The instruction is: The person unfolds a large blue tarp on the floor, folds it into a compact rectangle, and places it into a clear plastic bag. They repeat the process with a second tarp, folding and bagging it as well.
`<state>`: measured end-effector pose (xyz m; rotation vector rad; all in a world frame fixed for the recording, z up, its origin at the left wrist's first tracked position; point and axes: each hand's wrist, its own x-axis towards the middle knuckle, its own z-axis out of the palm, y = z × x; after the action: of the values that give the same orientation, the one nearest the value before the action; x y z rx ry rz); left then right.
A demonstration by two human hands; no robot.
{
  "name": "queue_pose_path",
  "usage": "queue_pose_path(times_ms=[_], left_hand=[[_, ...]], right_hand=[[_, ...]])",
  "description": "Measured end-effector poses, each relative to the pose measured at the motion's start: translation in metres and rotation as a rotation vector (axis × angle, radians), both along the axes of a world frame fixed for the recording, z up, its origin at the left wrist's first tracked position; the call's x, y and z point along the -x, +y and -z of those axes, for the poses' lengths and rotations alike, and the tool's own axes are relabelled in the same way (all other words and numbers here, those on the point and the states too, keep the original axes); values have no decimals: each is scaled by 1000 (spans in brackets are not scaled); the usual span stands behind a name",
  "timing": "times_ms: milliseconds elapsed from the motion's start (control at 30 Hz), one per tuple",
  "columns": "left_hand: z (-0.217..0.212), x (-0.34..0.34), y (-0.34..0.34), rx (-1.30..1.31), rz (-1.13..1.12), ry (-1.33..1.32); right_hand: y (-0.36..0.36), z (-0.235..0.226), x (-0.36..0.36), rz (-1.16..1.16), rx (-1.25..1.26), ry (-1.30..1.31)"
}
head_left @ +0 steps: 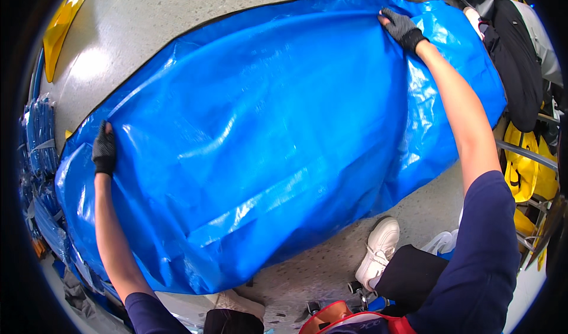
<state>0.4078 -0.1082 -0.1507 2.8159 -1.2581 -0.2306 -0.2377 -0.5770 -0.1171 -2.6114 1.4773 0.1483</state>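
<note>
Sheet (266,127) ran long, near left to far right, blue and creased; I had the left hand (104,150), nearer, gripping its left side, the right hand (404,30) pinching a fold far right.

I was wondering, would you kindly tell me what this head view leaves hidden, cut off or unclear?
Underside of the blue tarpaulin: head view, hidden by its own upper surface.
Palms of the left hand and right hand: head view, hidden by their gloved backs.
Upper end of the yellow sheet: head view, cut off by the top edge.
Left shoe: head view, blurred, partly covered by the dark trouser leg.
</note>
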Motion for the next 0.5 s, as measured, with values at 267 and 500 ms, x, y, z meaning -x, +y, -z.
queue_pose_path(times_ms=[267, 500], left_hand=[[12, -13, -57, -296, 156, -201], [8, 10, -50, -95, 542, -568]], right_hand=[[-60, 31, -35, -312, 299, 333], [-60, 30, -37, -330, -35, 44]])
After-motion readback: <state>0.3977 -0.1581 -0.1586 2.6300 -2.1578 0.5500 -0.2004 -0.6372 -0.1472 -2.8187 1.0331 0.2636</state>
